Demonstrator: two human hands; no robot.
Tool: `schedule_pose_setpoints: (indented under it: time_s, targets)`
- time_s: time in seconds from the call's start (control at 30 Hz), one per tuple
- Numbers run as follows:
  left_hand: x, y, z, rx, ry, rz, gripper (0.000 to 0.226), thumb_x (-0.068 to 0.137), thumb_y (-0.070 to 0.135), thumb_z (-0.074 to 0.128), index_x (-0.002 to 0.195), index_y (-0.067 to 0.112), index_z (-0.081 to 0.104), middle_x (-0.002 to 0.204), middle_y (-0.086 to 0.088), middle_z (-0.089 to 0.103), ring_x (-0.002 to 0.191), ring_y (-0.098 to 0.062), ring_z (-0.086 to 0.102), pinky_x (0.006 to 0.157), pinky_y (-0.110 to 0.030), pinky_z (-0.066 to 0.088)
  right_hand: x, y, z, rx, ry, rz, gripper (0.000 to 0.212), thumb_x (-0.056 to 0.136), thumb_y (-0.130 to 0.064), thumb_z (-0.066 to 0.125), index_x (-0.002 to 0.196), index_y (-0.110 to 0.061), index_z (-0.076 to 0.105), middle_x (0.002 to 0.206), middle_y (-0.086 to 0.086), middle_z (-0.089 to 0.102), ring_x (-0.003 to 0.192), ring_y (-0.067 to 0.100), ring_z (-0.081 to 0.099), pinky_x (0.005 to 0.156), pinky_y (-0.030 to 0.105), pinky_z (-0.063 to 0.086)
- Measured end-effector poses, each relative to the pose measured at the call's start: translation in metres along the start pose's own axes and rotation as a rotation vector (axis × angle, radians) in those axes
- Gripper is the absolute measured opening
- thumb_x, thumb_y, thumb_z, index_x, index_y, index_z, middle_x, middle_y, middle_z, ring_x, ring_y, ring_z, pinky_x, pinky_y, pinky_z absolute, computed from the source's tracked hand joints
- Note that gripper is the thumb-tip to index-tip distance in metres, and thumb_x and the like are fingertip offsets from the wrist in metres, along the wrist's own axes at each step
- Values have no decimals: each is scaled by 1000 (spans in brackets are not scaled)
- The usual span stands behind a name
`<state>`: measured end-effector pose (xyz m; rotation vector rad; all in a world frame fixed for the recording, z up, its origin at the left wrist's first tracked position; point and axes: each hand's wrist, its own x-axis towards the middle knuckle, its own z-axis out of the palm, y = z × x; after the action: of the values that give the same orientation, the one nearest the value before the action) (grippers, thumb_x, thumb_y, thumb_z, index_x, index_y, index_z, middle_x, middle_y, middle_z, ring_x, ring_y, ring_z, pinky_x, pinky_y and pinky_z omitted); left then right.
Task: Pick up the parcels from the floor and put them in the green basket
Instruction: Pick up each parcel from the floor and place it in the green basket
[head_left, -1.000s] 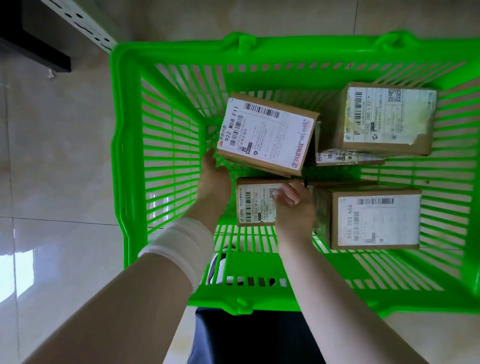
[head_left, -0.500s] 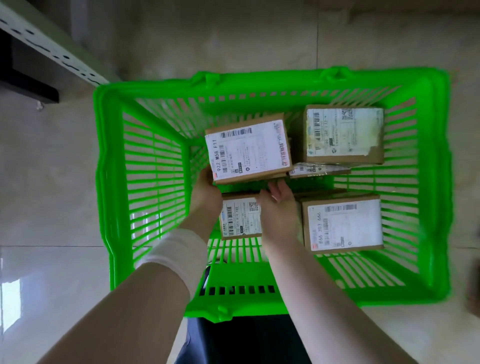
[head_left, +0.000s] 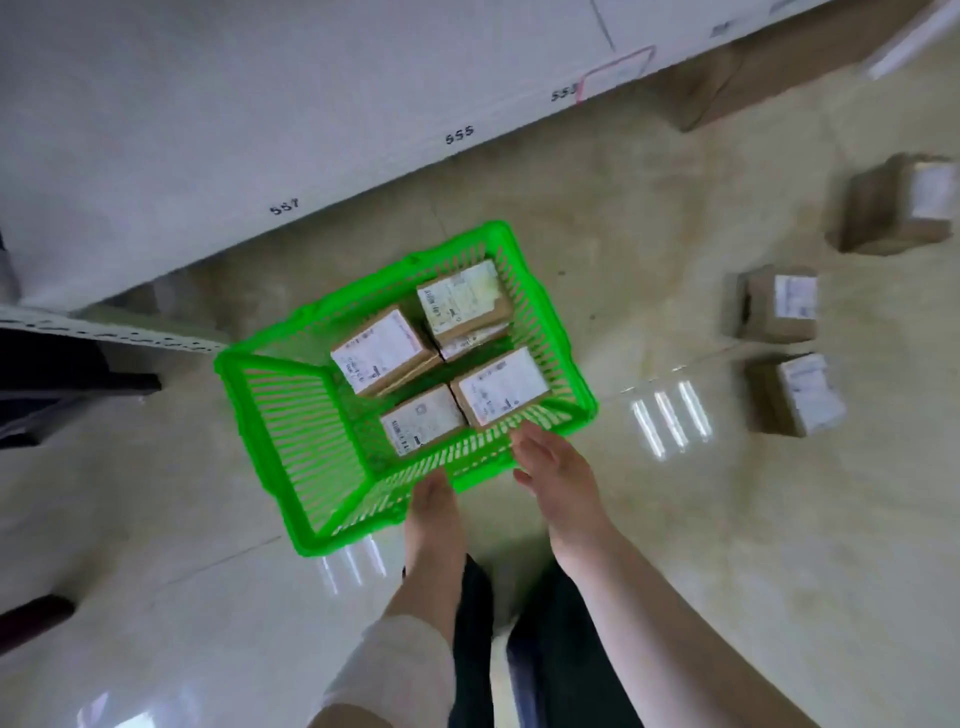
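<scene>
The green basket (head_left: 231, 364) sits on the tiled floor (head_left: 649, 519) just in front of the person, beside the low white shelf (head_left: 208, 130) with its numbered edge. Its right half is packed: a far-left parcel (head_left: 384, 353), a far-right parcel (head_left: 465, 301), a near-right parcel (head_left: 501, 387) and a near-left parcel (head_left: 423, 421) lie label-up and close together, with a lower parcel (head_left: 470, 340) showing under the far-right one. Packing them flat and tight like this leaves the left half free for more.

Both hands hover at the basket's near rim and carry nothing. The left hand (head_left: 434, 499) points at the rim with its fingers straight and together. The right hand (head_left: 550, 462) is spread and relaxed, just off the near right corner.

The job looks partly done. Three boxes wait on the floor well to the right: a far floor parcel (head_left: 901, 202), a middle floor parcel (head_left: 779, 306) and a near floor parcel (head_left: 800, 392). The empty hands suggest a turn to the right next, probably for the near one, since it is the closest reach.
</scene>
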<state>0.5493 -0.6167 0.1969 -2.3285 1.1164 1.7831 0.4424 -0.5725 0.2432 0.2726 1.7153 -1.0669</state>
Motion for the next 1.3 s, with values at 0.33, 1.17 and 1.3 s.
schedule_pose_setpoints:
  time_s: [0.33,1.17,1.3]
  targets:
    - [-139,-5,172,-83,-184,3,34,95,11,39,127,14,51,105,2,54,87,-11,51,80,-22,40,-47,12,-212,274,153,33,27,87,-24,62,112,-13,62,121,14,62,108,23,61,96,34,47]
    - [-195,117,468,121,-306,-51,24,93,25,42,110,19,59,120,-7,59,109,-24,54,101,-32,40,68,-146,-513,244,302,92,6,89,-18,59,95,-19,60,129,25,53,123,33,50,99,32,45]
    - [-203,116,476,104,-261,-107,20,92,24,44,75,26,56,97,-1,58,95,-20,53,98,-33,41,75,-147,-546,136,254,101,16,92,-19,54,107,-15,58,131,26,51,125,37,47,107,44,39]
